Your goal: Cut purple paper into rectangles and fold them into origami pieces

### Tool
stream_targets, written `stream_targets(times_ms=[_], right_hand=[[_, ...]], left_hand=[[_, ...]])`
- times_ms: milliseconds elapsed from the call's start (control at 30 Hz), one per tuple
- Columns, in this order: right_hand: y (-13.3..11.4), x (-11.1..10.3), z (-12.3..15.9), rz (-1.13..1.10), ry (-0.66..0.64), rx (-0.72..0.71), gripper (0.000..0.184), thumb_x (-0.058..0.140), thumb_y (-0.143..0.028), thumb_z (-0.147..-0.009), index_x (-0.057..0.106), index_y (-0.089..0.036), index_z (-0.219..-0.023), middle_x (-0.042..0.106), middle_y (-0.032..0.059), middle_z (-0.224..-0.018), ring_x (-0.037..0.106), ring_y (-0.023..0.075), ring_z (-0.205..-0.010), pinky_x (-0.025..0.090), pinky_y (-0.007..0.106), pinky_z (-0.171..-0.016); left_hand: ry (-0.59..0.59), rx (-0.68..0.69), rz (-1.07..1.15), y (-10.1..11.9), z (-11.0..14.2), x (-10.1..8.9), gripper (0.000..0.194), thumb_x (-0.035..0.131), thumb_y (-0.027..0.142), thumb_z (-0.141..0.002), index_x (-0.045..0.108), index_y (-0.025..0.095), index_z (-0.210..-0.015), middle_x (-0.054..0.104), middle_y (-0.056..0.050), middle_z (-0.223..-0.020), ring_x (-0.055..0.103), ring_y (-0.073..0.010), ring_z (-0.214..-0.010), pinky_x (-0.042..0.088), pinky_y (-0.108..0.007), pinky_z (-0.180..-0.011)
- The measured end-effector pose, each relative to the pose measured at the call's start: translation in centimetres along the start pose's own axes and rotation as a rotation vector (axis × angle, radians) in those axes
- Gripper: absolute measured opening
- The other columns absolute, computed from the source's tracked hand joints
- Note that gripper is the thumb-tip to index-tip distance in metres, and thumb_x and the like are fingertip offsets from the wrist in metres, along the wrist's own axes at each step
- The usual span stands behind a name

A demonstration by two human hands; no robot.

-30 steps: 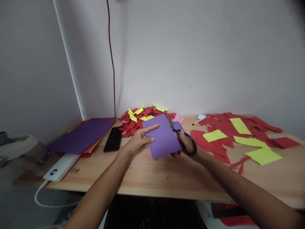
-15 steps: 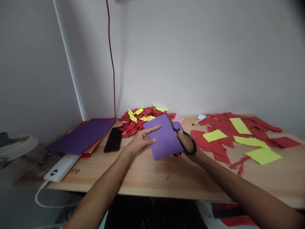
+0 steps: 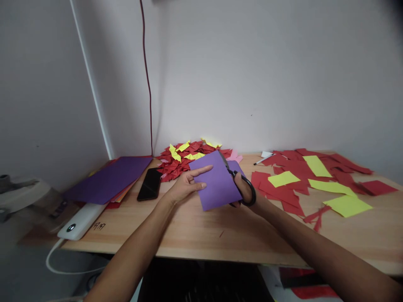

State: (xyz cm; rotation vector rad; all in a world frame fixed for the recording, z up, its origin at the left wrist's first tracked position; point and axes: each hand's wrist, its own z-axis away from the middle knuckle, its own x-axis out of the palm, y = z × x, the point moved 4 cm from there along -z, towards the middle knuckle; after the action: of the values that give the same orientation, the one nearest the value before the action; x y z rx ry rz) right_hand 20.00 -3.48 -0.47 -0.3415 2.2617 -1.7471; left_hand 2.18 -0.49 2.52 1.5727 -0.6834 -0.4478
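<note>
A purple sheet of paper (image 3: 217, 184) is held up over the middle of the table. My left hand (image 3: 186, 184) grips its left edge, with the thumb and index finger lying across the front and the other fingers mostly hidden. Black-handled scissors (image 3: 252, 191) are in my right hand (image 3: 242, 188), whose fingers are partly hidden behind the paper. The blades lie along the sheet's right side, where a smaller purple part shows beyond them. Behind the paper rises a heap of folded red and yellow paper pieces (image 3: 176, 167).
On the wooden table (image 3: 189, 243), a black phone (image 3: 149, 184) and a white power bank (image 3: 80, 222) with a cable lie left, beside stacked purple sheets (image 3: 110, 178). Red paper pieces (image 3: 280, 195), yellow pieces (image 3: 348, 205) and a pen (image 3: 263, 159) lie right.
The scissor handles and my right hand have shifted slightly left, and the blades show less above the paper's edge. My left hand and the sheet have hardly moved.
</note>
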Motion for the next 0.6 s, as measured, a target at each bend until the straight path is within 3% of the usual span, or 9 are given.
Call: stream_targets(times_ms=[133, 233, 367, 600], right_hand=[[-1.0, 0.3, -0.1, -0.115, 0.074, -0.015, 0.077, 0.032, -0.091, -0.073, 0.06, -0.02, -0.061, 0.055, 0.0016, -0.045, 0.053, 0.0152, -0.042, 0.044, 0.027, -0.043], [-1.4, 0.3, -0.2, -0.153, 0.094, -0.01, 0.07, 0.04, -0.089, -0.072, 0.06, -0.022, -0.064, 0.057, 0.0015, -0.051, 0.056, 0.0173, -0.05, 0.049, 0.03, -0.051], [-0.8, 0.0, -0.1, -0.167, 0.099, -0.002, 0.07, 0.04, -0.089, -0.071, 0.056, -0.022, -0.063, 0.056, 0.0019, -0.052, 0.055, 0.0168, -0.049, 0.046, 0.029, -0.048], [-0.2, -0.7, 0.6, -0.137, 0.113, -0.001, 0.065, 0.037, -0.079, -0.084, 0.057, -0.02, -0.067, 0.056, 0.0011, -0.052, 0.048, 0.0125, -0.041, 0.035, 0.025, -0.038]], left_hand=[[-0.015, -0.015, -0.066, 0.2, 0.0, 0.1, 0.064, 0.08, 0.025, -0.072, 0.06, 0.02, -0.133, 0.072, -0.011, -0.114, 0.066, -0.0235, -0.103, 0.045, -0.034, -0.096], [-0.016, -0.011, -0.091, 0.3, 0.0, 0.1, 0.063, 0.08, 0.025, -0.073, 0.061, 0.021, -0.132, 0.073, -0.01, -0.112, 0.066, -0.0237, -0.104, 0.044, -0.035, -0.097], [-0.017, 0.003, -0.089, 0.3, 0.0, 0.1, 0.062, 0.08, 0.026, -0.073, 0.061, 0.022, -0.132, 0.072, -0.01, -0.115, 0.065, -0.0247, -0.107, 0.044, -0.036, -0.098], [-0.028, 0.013, -0.097, 0.1, -0.1, 0.2, 0.064, 0.079, 0.027, -0.073, 0.059, 0.021, -0.133, 0.067, -0.013, -0.125, 0.064, -0.0253, -0.11, 0.044, -0.036, -0.1]])
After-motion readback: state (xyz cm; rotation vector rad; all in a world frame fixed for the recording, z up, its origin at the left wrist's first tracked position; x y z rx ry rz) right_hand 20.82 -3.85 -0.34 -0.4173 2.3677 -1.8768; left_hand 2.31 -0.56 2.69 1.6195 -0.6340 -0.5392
